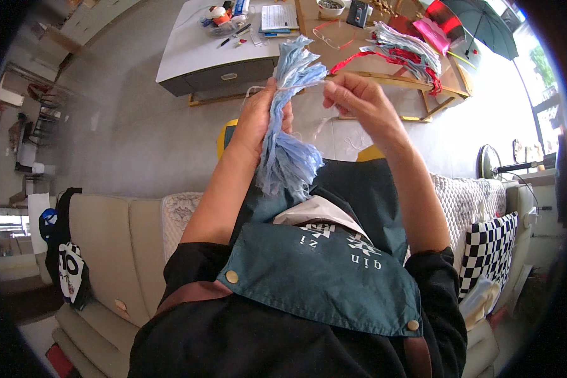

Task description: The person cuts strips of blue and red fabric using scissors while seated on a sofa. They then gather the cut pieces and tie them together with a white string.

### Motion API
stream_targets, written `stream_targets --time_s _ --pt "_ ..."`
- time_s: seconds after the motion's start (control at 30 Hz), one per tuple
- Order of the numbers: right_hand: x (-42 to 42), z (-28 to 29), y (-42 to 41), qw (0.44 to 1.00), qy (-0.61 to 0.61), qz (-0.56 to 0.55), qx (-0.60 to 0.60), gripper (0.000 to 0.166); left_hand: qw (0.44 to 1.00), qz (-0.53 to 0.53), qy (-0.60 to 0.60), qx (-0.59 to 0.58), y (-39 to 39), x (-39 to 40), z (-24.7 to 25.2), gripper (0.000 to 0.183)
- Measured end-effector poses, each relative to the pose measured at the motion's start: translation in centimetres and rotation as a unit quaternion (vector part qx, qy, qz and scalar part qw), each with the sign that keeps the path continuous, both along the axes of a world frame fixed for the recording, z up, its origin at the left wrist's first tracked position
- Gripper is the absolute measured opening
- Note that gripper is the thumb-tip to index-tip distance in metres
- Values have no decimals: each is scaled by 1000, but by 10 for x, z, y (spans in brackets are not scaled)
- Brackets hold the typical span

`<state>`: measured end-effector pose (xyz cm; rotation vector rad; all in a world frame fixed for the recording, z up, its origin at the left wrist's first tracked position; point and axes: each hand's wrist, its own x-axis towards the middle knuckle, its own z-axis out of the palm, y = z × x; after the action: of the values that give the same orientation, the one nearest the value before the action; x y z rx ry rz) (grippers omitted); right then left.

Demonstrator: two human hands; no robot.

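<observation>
My left hand (260, 115) grips a bundle of light blue fabric strips (283, 106) around its middle. Both ends of the bundle fan out, one upward and one down over my lap. A thin pale string (302, 87) crosses the bundle just above my left fingers, and a loose end curls out on the left side. To the right, my right hand (359, 99) pinches the other part of this string and holds it taut. I wear a dark green apron (312, 274) with white lettering; a pale folded piece (319, 212) sticks out at its top edge.
Ahead stands a white table (208, 52) with papers (279, 18) and pens. Beside it, a wooden-framed table (397, 81) bears a pile of blue-grey and red strips (406, 47), glasses (333, 38) and a bowl (330, 6). A sofa (108, 236) is behind me; a fan (489, 160) stands right.
</observation>
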<state>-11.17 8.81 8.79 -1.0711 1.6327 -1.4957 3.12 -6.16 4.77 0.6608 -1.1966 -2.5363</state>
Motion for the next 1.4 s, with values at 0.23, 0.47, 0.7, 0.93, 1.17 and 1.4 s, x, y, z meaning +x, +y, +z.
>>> stream_targets --time_s 0.23,0.47,0.7,0.93,1.17,1.4 --pt "-8 4 2 994 93 1 -61 34 999 -30 -18 5 5 -5 -9 44" --pt "1 -3 -13 981 -53 -11 -184 31 995 -80 -48 47 10 -8 -19 43" --pt "-6 -5 -17 914 -226 -8 -336 26 989 -112 -22 97 6 -13 -36 48" --pt "-17 17 30 978 -15 -101 -180 24 988 -24 -26 148 -2 -2 -21 44" --pt "3 -21 26 997 -73 24 -6 19 999 -45 -9 0 11 -5 3 24" --pt "9 -19 16 996 -17 71 51 17 996 -68 -42 -25 26 -8 11 24"
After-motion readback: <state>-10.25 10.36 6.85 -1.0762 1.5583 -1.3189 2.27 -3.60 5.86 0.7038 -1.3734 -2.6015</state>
